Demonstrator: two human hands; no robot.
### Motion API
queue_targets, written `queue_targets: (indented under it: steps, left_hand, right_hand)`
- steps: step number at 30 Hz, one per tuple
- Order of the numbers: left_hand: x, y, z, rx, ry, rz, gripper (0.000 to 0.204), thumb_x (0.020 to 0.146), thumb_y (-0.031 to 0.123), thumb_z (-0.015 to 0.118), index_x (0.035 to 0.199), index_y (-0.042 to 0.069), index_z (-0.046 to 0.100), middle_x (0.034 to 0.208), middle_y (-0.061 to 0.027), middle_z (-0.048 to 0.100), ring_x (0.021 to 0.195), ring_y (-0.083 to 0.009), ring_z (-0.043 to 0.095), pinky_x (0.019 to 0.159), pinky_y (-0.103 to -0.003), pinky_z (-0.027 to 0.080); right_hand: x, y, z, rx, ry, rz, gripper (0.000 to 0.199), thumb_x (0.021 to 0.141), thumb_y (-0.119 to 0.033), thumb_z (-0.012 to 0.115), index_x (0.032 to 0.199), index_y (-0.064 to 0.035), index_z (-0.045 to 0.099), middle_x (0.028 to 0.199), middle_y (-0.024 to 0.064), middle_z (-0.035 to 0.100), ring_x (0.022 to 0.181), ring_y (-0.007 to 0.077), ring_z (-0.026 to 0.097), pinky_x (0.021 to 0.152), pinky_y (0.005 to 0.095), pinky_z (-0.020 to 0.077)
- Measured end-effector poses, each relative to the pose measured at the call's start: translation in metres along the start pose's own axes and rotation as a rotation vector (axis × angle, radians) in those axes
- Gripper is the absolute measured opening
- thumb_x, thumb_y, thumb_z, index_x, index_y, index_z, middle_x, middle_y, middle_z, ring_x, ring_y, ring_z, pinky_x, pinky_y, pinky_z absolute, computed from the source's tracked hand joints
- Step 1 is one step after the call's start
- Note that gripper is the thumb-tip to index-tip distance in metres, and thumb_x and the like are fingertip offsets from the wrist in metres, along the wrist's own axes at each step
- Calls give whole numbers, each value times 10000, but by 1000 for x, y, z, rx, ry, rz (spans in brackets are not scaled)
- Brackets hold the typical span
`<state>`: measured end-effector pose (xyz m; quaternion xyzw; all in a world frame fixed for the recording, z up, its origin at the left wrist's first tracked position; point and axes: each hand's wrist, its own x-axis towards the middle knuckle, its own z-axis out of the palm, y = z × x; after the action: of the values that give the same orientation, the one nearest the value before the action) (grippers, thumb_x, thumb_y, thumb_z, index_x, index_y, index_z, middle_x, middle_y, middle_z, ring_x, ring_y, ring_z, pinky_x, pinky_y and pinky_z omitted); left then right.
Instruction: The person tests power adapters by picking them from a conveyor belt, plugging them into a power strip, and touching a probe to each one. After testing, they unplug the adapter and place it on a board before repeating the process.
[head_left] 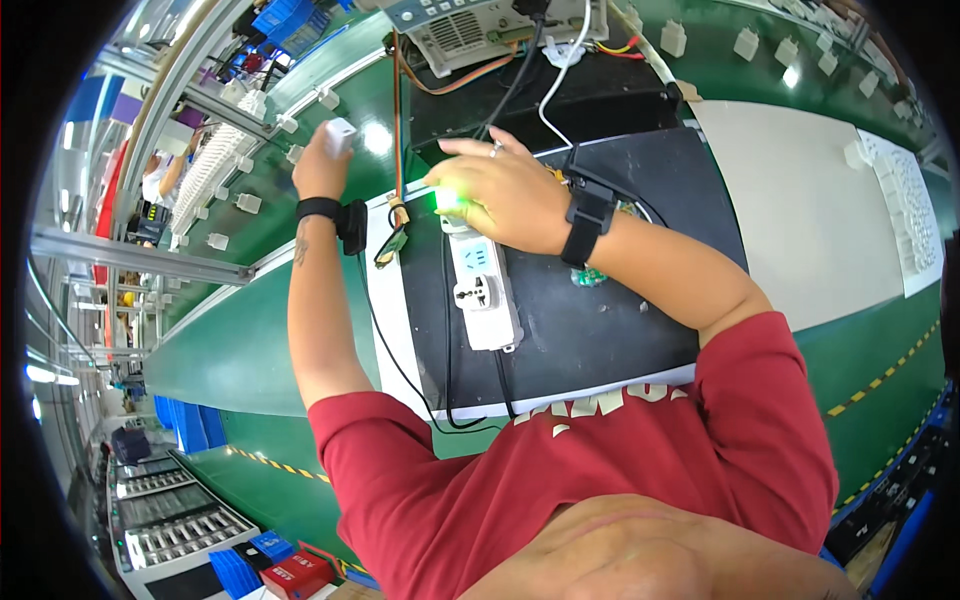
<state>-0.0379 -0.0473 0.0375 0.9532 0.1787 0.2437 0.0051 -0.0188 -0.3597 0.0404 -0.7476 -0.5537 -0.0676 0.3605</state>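
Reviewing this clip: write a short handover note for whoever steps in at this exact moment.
Left hand: raised over the green conveyor belt, closed around a small white adapter.
Right hand: on the black mat, fingers at the top end of the white power strip, where a green light glows.
Done: one adapter is off the belt and in hand.
Left: many more white adapters stand in rows on the belt. Whether anything is plugged in under the right hand is hidden.
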Motion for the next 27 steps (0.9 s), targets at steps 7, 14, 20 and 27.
queue_targets:
  steps: [7,14,20,27]
  left_hand:
    - [41,10,44,704,-27,24,241,831,239,471,1036,259,598,1010,-57,576,1047,-236,502,955,-553,232]
    - [74,4,96,780,-300,-55,215,852,209,448,961,240,632,1152,-24,517,1203,-210,361,1027,-591,70]
    - [64,7,86,845,-146,206,276,872,221,402,1102,268,546,1344,2,372,1321,-197,197,1041,-567,-15]
    - [-2,51,-46,-33,367,215,384,737,64,625,1108,66,527,1142,-142,504,1090,-285,463,926,-413,351]
  right_hand:
    - [-34,20,-93,-88,-41,-120,453,747,-200,627,1155,-42,509,1134,153,533,1000,316,534,851,377,429]
    - [-33,245,-176,-461,242,920,436,765,-354,597,1001,12,586,997,160,612,936,264,586,823,321,443]
    - [-26,339,-119,-410,405,936,664,685,-414,673,1155,13,480,1045,182,591,989,292,564,857,343,430]
    - [-36,253,-153,356,745,728,306,779,-109,590,1030,47,511,967,132,595,878,214,603,761,297,501]
